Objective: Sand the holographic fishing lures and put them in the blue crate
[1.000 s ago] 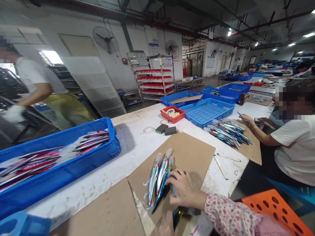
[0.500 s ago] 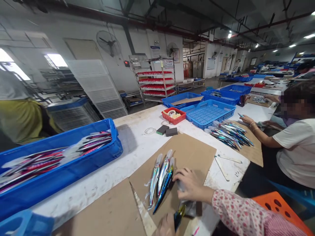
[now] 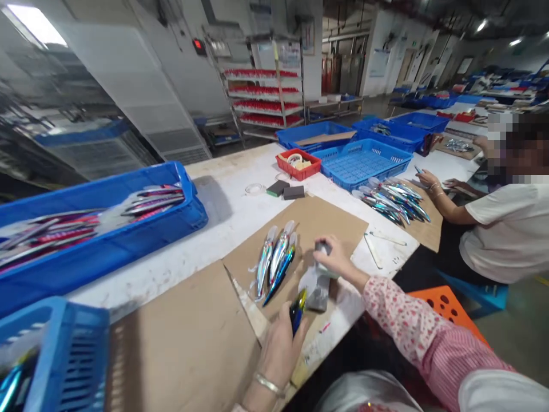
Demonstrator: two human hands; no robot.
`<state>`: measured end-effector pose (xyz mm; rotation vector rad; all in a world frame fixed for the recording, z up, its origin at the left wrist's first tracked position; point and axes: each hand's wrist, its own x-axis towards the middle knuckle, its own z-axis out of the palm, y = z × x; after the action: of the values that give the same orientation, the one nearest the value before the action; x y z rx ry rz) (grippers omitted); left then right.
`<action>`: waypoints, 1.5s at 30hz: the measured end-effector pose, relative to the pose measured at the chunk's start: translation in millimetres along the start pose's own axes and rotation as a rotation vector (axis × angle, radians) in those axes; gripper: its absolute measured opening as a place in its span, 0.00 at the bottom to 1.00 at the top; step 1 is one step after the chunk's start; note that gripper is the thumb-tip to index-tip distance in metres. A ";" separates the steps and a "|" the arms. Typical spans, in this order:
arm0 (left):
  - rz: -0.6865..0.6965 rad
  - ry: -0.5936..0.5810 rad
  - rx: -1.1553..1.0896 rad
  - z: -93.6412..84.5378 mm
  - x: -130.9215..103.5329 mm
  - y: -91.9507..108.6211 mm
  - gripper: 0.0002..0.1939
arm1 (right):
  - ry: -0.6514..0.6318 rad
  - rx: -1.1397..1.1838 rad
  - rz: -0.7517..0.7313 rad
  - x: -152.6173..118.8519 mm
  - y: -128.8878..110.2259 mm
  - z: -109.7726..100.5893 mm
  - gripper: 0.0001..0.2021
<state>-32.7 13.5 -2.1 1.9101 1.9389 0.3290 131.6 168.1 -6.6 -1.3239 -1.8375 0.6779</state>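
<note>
My left hand [image 3: 278, 349], with a bracelet at its wrist, is closed around a fishing lure [image 3: 298, 309] with a dark blue and yellow body; part of it is hidden by my fingers. My right hand [image 3: 337, 258] is closed on a small grey block [image 3: 322, 248], seemingly a sanding sponge, partly covered by the fingers. Just below that hand, a grey slab [image 3: 318, 290] lies at the cardboard's edge. Three shiny fishing lures [image 3: 279, 258], silver and blue with clear lips, rest side by side on the cardboard sheet [image 3: 338, 220], left of my right hand.
At left stands a long blue crate [image 3: 128, 226] of pink and silver lures, with a smaller blue basket [image 3: 81, 343] nearer. Sanding blocks [image 3: 294, 192], a red tray [image 3: 299, 165] and a blue basket [image 3: 364, 163] sit farther back. A co-worker [image 3: 506, 229] sits at right beside piled lures [image 3: 392, 200].
The view has tilted down and shifted. My left hand has come further into view with the lure. My right hand has moved away from the three lures, uncovering the grey slab.
</note>
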 end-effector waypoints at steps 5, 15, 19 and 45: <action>-0.031 -0.042 -0.224 7.8 -3.7 29.4 0.25 | -0.035 -0.048 -0.036 -1.1 13.1 -21.3 0.16; -0.073 -0.100 0.011 27.3 -1.7 44.1 0.26 | -0.206 -0.403 -0.038 -25.9 -1.9 -10.6 0.18; -0.083 -0.099 0.045 28.3 -2.3 46.3 0.26 | -0.289 -0.445 -0.044 -22.8 -7.0 -12.3 0.16; -0.035 -0.054 -0.158 30.6 -2.0 36.1 0.24 | -0.296 -0.489 -0.171 -25.2 -11.0 -19.2 0.18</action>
<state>13.1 9.6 -13.6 1.7644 1.8521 0.4039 145.8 140.5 6.1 -1.3968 -2.4358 0.3555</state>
